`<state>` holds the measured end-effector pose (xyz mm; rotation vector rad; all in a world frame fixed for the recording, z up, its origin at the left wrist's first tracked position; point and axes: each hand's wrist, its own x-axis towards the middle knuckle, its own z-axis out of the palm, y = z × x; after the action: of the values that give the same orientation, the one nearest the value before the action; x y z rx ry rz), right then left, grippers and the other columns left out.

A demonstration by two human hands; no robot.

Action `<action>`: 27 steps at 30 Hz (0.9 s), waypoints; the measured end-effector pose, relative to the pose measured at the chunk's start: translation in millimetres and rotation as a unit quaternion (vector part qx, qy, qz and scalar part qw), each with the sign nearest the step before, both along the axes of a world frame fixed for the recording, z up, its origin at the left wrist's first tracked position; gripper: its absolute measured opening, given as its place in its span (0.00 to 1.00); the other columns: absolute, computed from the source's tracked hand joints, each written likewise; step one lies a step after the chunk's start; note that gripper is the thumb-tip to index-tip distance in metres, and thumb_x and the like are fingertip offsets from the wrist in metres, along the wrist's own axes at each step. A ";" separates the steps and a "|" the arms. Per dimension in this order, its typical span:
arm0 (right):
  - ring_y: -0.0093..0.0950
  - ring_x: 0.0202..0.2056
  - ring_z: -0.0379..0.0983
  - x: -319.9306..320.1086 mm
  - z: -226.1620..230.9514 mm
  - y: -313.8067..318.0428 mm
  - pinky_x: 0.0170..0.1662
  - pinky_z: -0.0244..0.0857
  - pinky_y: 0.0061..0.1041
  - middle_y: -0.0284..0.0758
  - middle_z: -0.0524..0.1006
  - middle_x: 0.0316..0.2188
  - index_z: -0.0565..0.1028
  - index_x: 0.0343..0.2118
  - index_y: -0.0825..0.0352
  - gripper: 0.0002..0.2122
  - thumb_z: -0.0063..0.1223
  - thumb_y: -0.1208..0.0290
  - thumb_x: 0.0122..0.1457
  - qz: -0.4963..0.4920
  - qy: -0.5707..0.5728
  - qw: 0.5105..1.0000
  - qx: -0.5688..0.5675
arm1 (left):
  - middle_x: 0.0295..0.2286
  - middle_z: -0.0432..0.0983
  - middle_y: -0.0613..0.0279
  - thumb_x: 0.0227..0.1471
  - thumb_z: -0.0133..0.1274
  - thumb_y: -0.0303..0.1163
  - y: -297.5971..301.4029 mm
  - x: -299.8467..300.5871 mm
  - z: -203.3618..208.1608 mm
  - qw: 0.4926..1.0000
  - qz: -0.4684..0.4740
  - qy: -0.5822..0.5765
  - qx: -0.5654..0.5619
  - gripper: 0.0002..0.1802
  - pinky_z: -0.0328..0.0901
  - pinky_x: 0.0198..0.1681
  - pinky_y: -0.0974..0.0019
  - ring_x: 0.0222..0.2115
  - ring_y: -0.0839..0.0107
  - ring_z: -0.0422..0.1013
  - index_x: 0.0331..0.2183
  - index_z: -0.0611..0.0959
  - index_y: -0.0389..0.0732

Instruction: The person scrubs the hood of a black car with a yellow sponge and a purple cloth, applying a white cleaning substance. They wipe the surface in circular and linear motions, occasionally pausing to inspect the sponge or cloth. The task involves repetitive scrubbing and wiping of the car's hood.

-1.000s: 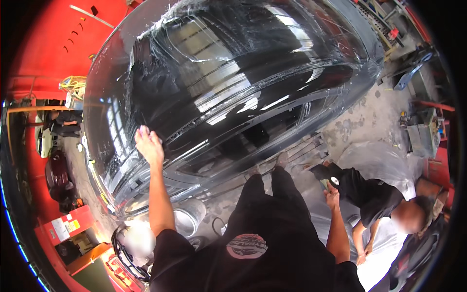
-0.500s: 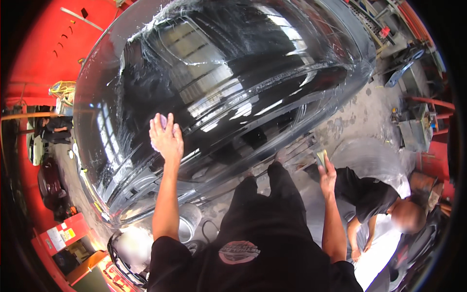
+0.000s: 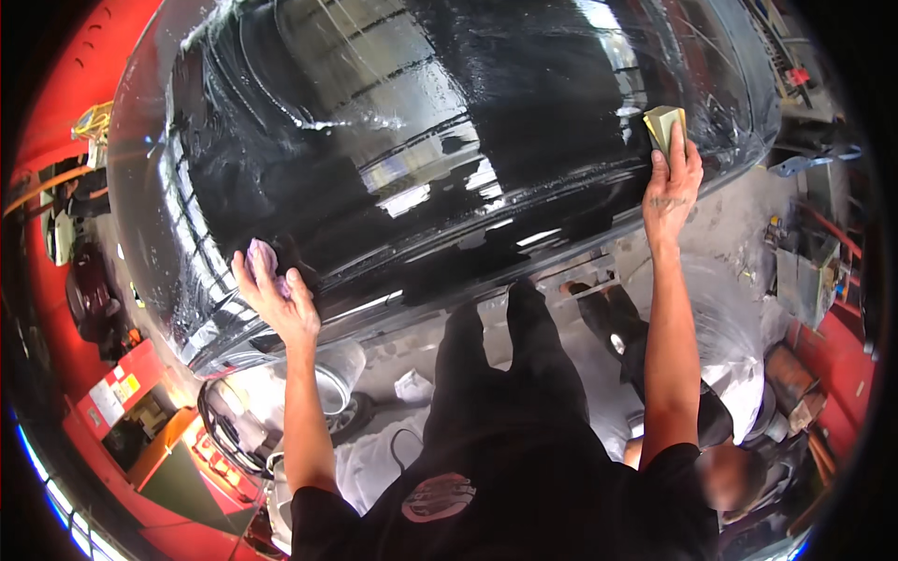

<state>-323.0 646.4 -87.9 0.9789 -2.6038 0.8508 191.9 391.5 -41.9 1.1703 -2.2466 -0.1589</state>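
A wet black car panel point(image 3: 538, 122), streaked with whitish residue and bright window reflections, spreads in front of me. On its near left part, my left hand point(image 3: 281, 304) is closed loosely round a crumpled pale-purple rag point(image 3: 261, 260), which shows between the fingers and thumb. Further right, my right hand point(image 3: 672, 192) grips a yellowish-grey sanding block point(image 3: 665, 131) near the panel's right edge. The fingers lie along the block, and its far end points away from me. Whether the block's underside touches the panel is hidden.
A bucket point(image 3: 335, 388) stands below my left forearm. Close on my right is another person point(image 3: 716, 421), partly behind my arm. Plastic sheeting point(image 3: 720, 309) covers something at the right. Red cabinets point(image 3: 117, 388) and a dark red car part point(image 3: 89, 290) are at the left.
My right hand has moved up and forward with the sanding block, from beside the car to over the panel. My left hand has shifted left and nearer with the rag. The view has shifted too.
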 end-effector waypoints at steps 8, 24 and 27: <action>0.52 0.59 0.66 0.8 -18.0 -10.4 0.64 0.59 0.46 0.57 0.69 0.60 0.72 0.68 0.63 0.23 0.50 0.69 0.72 0.000 0.060 0.998 -0.017 | 0.67 0.59 0.35 0.71 0.48 0.42 6.1 -5.3 14.0 0.996 0.007 -0.086 0.030 0.26 0.52 0.71 0.44 0.67 0.40 0.59 0.60 0.82 0.36; 0.50 0.55 0.66 0.5 -18.5 -10.1 0.61 0.59 0.45 0.55 0.69 0.59 0.74 0.66 0.66 0.22 0.52 0.71 0.69 0.002 0.048 0.997 -0.057 | 0.62 0.66 0.36 0.53 0.58 0.32 46.4 -207.4 17.3 0.982 -0.120 -0.147 -0.002 0.26 0.60 0.61 0.36 0.61 0.35 0.64 0.55 0.84 0.41; 0.50 0.55 0.67 -1.0 -18.8 -8.7 0.61 0.59 0.46 0.54 0.70 0.59 0.73 0.66 0.65 0.23 0.52 0.70 0.69 0.003 0.047 0.997 -0.054 | 0.56 0.71 0.45 0.46 0.60 0.32 76.8 -321.5 25.5 0.966 -0.210 -0.148 0.010 0.26 0.65 0.55 0.42 0.56 0.44 0.68 0.51 0.81 0.39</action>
<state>-324.0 637.6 -106.7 0.9733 -2.4494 0.9146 -129.6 468.3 -16.5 0.7486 -2.7433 -0.1836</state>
